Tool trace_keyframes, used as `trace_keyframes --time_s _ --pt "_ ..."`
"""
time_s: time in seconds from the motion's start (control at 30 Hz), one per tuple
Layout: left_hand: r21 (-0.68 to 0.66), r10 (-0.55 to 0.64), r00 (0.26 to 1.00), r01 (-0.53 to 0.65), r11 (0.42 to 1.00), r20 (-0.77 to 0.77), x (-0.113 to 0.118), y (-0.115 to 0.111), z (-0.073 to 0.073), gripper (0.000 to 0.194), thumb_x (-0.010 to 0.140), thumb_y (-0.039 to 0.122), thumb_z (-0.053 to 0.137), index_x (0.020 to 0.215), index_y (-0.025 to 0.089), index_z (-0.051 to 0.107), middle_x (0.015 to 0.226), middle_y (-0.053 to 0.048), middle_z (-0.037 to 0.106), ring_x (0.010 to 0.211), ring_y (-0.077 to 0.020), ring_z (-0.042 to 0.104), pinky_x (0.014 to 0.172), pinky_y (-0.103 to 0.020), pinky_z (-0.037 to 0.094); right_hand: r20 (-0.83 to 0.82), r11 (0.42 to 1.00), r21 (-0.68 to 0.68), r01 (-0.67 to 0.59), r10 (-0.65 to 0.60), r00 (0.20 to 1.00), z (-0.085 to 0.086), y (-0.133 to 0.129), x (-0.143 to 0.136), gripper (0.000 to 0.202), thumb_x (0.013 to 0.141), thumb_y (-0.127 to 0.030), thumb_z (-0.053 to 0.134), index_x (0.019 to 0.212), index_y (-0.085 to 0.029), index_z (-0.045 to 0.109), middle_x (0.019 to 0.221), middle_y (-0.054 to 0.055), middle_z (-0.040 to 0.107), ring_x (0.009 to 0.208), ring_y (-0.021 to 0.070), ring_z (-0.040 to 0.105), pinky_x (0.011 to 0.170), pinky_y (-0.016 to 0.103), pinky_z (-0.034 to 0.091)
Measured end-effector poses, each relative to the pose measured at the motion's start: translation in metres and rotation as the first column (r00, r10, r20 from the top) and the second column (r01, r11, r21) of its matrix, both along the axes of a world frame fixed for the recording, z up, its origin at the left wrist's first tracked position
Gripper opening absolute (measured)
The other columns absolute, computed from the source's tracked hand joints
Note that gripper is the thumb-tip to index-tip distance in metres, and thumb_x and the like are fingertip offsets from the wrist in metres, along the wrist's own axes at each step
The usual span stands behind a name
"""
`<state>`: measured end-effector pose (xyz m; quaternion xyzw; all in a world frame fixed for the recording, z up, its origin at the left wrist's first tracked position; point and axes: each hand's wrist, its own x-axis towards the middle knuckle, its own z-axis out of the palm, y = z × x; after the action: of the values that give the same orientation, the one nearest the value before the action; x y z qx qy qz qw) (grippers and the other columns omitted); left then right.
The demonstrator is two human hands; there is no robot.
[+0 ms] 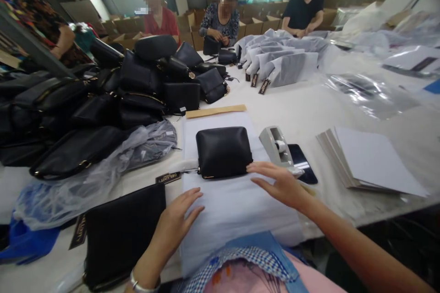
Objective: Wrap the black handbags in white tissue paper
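Head camera view, looking down, with clock positions taken from a black pouch at the centre. The pouch lies on white paper spread over a white tabletop, its wide side up. Paper shows along both of its sides and, more broadly, at six o'clock, running down to the wearer's apron.

Both hands are open and grip nothing. The right hand, at four o'clock, has its fingertips at the pouch's near right corner, seeming to touch it. The left hand, at seven, has its fingers spread over the paper's left edge, apart from the pouch.

At eight o'clock lies a larger black bag, partly behind the left wrist; a dark tag sits by its far edge. At nine is crumpled clear plastic; at ten, a high heap of black bags.

A tan strip borders the paper at twelve. At three, a tape dispenser stands just beside the paper, touching a phone. White tabletop separates these from stacked cards farther right. The tabletop's near edge slants past at four, under the right forearm.
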<state>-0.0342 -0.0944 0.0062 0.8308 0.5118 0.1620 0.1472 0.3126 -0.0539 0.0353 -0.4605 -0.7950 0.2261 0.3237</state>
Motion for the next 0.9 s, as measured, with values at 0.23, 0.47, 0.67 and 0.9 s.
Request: trace_keyframes --time_s 0.23,0.47,0.67,0.9 --pt "-0.043 -0.210 0.962 0.205 0.978 -0.174 0.010 -0.069 -0.029 0.076 0.080 0.040 0.074 0.147 0.027 0.039 0.157 -0.013 0.034 0.146 -0.0348 0.028 0.114 -0.061 0.031 0.252 0.973 -0.138 -0.185 0.215 0.943 -0.041 -0.104 0.028 0.060 0.084 -0.034 0.069 0.141 -0.028 0.050 0.150 0.008 0.046 0.139 0.0277 0.041 0.116 0.049 0.035" --pt "0.039 -0.214 0.960 0.224 0.974 -0.179 0.006 -0.086 -0.045 0.067 0.087 0.039 0.066 0.147 0.025 0.040 0.154 -0.012 0.040 0.143 -0.0304 0.035 0.114 -0.055 0.034 0.326 0.966 -0.001 -0.258 0.244 0.913 -0.076 -0.109 0.031 0.053 0.090 -0.035 0.064 0.141 -0.027 0.050 0.148 0.006 0.048 0.141 0.0256 0.038 0.117 0.049 0.032" --pt "0.109 -0.154 0.984 0.164 0.980 -0.090 0.007 -0.082 -0.053 0.036 0.097 0.028 0.050 0.132 0.026 0.059 0.139 -0.007 0.059 0.133 -0.0265 0.050 0.107 -0.050 0.044 0.211 0.987 0.035 -0.155 0.144 0.967 -0.081 -0.110 0.025 0.029 0.096 -0.029 0.055 0.122 -0.029 0.067 0.129 0.000 0.066 0.128 0.0217 0.055 0.111 0.042 0.043" --pt "0.060 -0.125 0.991 0.128 0.990 -0.045 0.011 -0.079 -0.024 0.031 0.099 0.025 0.046 0.123 0.027 0.065 0.130 -0.004 0.066 0.126 -0.0223 0.058 0.107 -0.047 0.045 0.108 0.986 -0.152 -0.067 0.084 0.991 -0.053 -0.106 0.019 0.025 0.093 -0.026 0.054 0.110 -0.029 0.073 0.117 0.000 0.072 0.118 0.0227 0.063 0.105 0.040 0.048"
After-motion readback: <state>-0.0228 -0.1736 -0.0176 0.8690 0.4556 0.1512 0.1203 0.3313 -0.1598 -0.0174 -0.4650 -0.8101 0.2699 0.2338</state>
